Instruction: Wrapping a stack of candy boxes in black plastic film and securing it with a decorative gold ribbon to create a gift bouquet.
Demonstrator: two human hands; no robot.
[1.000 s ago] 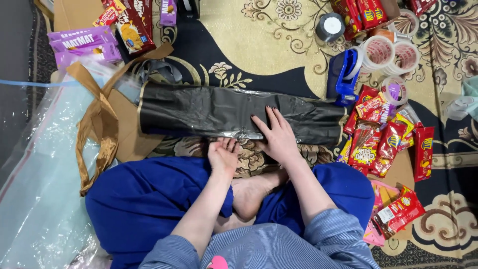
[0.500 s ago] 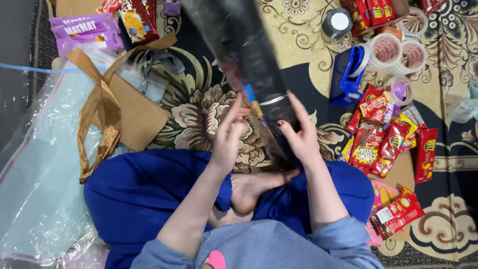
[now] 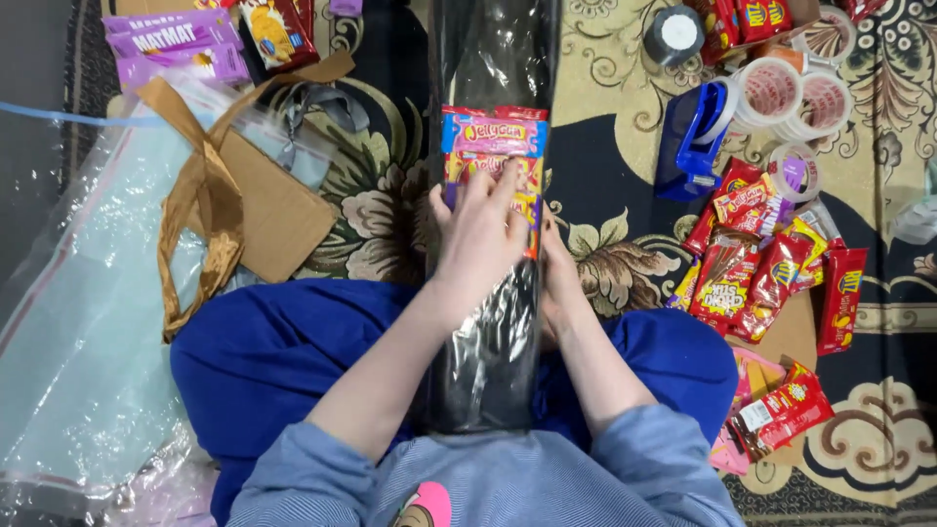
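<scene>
On our far left lies a clear plastic sheet (image 3: 78, 322), then a strip of brown paper (image 3: 200, 195) draped over a flat cardboard piece (image 3: 278, 210). In the middle, upright over our lap, stands the long black plastic bag (image 3: 488, 322), with a colourful candy packet (image 3: 493, 156) pressed against its front. Our left hand (image 3: 483, 234) lies on the packet with fingers spread flat, pinning it rather than closing around it. Our right hand (image 3: 558, 283) is tucked behind the bag's right edge; we cannot tell whether it grips or merely braces. To do this well, we judge it best to keep the packet square to the bag and the film taut, with the hidden hand giving firm backing. Further right sit a blue tape dispenser (image 3: 693, 137), tape rolls (image 3: 800, 98) and a pile of red snack packets (image 3: 771, 273).
</scene>
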